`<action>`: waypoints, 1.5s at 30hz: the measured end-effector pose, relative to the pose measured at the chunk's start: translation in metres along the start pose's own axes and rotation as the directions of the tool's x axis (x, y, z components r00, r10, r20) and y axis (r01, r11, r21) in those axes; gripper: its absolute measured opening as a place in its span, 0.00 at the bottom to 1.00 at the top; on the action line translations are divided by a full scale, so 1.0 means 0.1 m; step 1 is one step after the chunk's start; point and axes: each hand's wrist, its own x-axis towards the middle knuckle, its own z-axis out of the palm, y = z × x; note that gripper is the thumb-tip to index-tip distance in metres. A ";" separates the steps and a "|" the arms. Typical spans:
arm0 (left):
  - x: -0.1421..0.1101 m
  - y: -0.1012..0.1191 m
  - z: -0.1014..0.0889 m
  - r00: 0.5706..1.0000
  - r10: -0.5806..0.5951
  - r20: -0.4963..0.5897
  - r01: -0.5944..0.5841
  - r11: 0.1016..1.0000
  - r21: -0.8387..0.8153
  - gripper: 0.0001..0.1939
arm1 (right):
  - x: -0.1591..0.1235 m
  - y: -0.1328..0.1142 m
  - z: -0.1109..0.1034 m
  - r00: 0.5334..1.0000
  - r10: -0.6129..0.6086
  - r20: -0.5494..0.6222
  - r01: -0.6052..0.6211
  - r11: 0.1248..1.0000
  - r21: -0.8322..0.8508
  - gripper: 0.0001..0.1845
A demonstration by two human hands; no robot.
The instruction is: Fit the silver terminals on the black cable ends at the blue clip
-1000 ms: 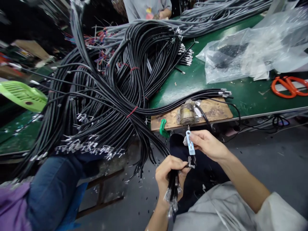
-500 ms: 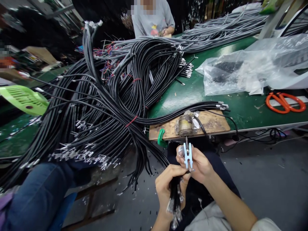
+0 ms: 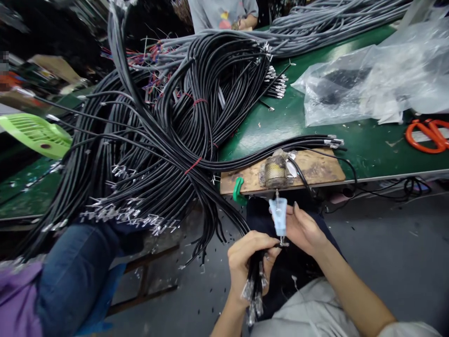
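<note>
My left hand [image 3: 247, 260] is closed around a small bunch of black cables [image 3: 255, 281] whose bare metal ends hang down below the fist. My right hand [image 3: 303, 229] grips a light blue hand tool [image 3: 278, 216], held upright just under the edge of the bench. The tool's metal jaw meets the tip of one cable at my left thumb. Directly above stands a small taped metal fixture [image 3: 275, 172] on a wooden board [image 3: 315, 168].
A big heap of black cables [image 3: 168, 131] spills off the green bench [image 3: 368, 140] to the left. Grey cables, a clear plastic bag [image 3: 368, 79] and orange scissors [image 3: 426, 135] lie farther back. A person in grey [image 3: 224, 11] stands across the bench. A blue-jeaned leg [image 3: 73, 276] is at left.
The view shifted up and then back down. My right hand turned the blue tool, which now shows its flat side, and stays at the cable tip held by my left hand.
</note>
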 end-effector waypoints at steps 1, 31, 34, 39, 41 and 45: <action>-0.01 -0.01 -0.02 1.000 0.019 0.017 -0.018 0.999 -0.026 0.05 | -0.04 0.00 -0.06 0.999 -0.028 -0.027 0.026 0.997 -0.076 0.20; -0.08 -0.05 0.03 0.991 -0.011 0.135 -0.021 0.972 0.234 0.04 | -0.43 0.04 0.17 0.773 -0.617 0.143 0.459 0.390 -0.798 0.04; -0.11 -0.07 0.06 0.989 -0.021 0.149 -0.022 0.959 0.281 0.03 | -0.44 0.05 0.19 0.715 -0.684 0.143 0.412 0.247 -0.877 0.07; -0.16 -0.09 0.09 0.987 -0.045 0.155 -0.015 0.930 0.366 0.03 | -0.44 0.22 0.22 0.647 -0.760 0.057 0.434 0.306 -0.847 0.07; -0.16 -0.08 0.08 0.988 -0.034 0.148 -0.018 0.943 0.331 0.03 | -0.41 0.27 0.22 0.735 -0.673 -0.082 0.449 0.574 -0.685 0.05; -0.14 -0.07 0.06 0.990 -0.020 0.141 -0.017 0.967 0.255 0.06 | -0.37 0.27 0.21 0.908 -0.397 -0.137 0.343 0.890 -0.301 0.07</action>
